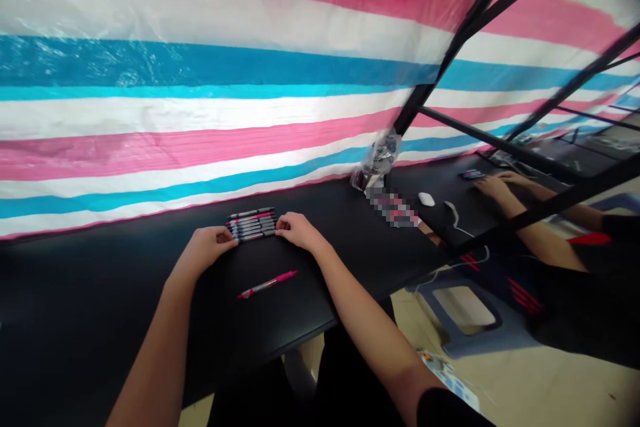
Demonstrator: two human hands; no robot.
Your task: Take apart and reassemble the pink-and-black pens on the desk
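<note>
Several clear-barrelled pens with dark ends [253, 225] lie side by side in a row on the black table, one among them with pink parts. At the row's left end, my left hand [213, 247] has its thumb and fingers closed around the tip of the nearest pen. My right hand [299, 230] pinches at the other end of that row. How firmly each hand grips is hard to see. Closer to me, apart from the row, a single pink pen [267, 285] rests at a slant between my forearms.
A striped plastic sheet [200, 113] hangs behind the black table [115, 307]. Black metal frame bars [420, 97] rise at the right, near a plastic-wrapped object [383, 157]. Beyond are a white mouse-like object [427, 199], a cable [455, 215] and another person's hands [495, 187] beside some pens.
</note>
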